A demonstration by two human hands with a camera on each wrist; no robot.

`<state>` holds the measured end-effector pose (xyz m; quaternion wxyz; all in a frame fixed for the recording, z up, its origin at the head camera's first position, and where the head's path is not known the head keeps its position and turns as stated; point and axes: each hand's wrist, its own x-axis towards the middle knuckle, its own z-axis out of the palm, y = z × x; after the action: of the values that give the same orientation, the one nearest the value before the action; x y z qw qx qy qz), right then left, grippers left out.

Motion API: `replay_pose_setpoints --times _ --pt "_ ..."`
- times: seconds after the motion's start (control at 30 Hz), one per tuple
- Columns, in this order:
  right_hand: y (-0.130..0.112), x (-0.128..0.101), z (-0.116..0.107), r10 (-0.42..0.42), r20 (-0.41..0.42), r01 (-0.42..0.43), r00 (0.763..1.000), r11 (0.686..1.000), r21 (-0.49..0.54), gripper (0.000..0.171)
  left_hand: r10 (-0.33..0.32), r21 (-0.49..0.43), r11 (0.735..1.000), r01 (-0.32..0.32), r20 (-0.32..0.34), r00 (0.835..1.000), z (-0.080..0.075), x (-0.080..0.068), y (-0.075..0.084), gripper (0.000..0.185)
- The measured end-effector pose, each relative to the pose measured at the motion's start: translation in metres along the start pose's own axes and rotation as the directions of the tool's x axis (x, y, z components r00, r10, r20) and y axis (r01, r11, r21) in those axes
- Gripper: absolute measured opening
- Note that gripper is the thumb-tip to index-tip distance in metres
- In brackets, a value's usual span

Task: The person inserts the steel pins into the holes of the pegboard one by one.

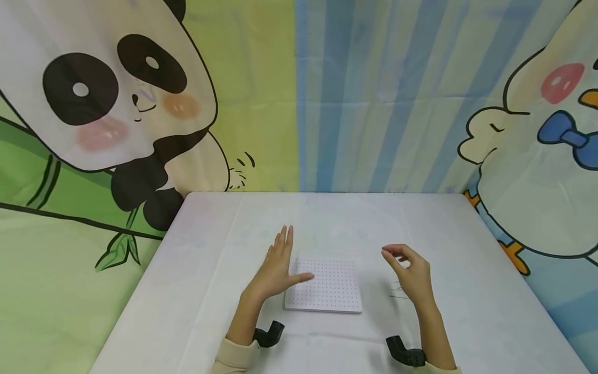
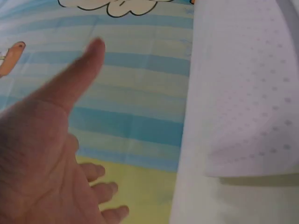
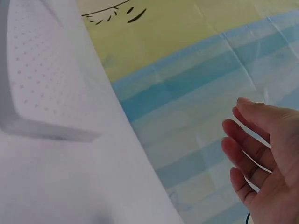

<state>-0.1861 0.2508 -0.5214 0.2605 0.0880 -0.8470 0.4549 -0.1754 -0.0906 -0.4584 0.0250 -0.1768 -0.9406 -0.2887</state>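
A flat white square board [image 1: 329,285] dotted with a grid of small holes lies on the white table [image 1: 210,249]. My left hand [image 1: 279,265] is open, fingers straight, at the board's left edge, with its thumb reaching over the board. The left wrist view shows the same hand [image 2: 51,149] with the thumb spread, beside the board [image 2: 252,116]. My right hand [image 1: 407,266] hovers just right of the board, fingers loosely curled and holding nothing. Its relaxed fingers [image 3: 247,154] show in the right wrist view, apart from the board [image 3: 37,79].
A few thin dark lines [image 1: 396,291], too small to identify, lie on the table under my right hand. Cartoon cloth backdrops, a panda [image 1: 107,93] at left and a chick [image 1: 537,156] at right, hang around the table. Black camera mounts [image 1: 268,335] sit on both wrists.
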Motion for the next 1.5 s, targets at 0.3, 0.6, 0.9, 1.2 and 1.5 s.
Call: replay_pose_setpoints --times 0.3,0.6,0.9,1.2,1.5 --pt "0.007 -0.049 -0.038 0.243 0.072 -0.23 0.967 0.962 -0.149 0.016 0.105 -0.174 0.98 -0.092 0.066 0.992 0.047 -0.022 -0.046 0.148" --pt "0.01 -0.059 -0.046 0.316 0.188 -0.242 0.93 0.911 -0.333 0.01 0.131 -0.173 0.978 -0.115 0.081 0.988 0.062 -0.022 -0.063 0.149" --pt "0.015 -0.063 -0.04 0.218 0.201 -0.147 0.955 0.937 -0.317 0.012 0.093 -0.106 0.991 -0.083 0.09 0.992 0.064 -0.026 -0.067 0.149" --pt "0.013 -0.065 -0.037 0.229 0.206 -0.153 0.952 0.932 -0.33 0.012 0.114 -0.07 0.992 -0.108 0.089 0.99 0.066 -0.031 -0.066 0.147" --pt "0.016 -0.065 -0.037 0.197 0.214 -0.119 0.957 0.937 -0.33 0.013 0.073 -0.038 0.997 -0.069 0.11 0.991 0.066 -0.03 -0.065 0.145"
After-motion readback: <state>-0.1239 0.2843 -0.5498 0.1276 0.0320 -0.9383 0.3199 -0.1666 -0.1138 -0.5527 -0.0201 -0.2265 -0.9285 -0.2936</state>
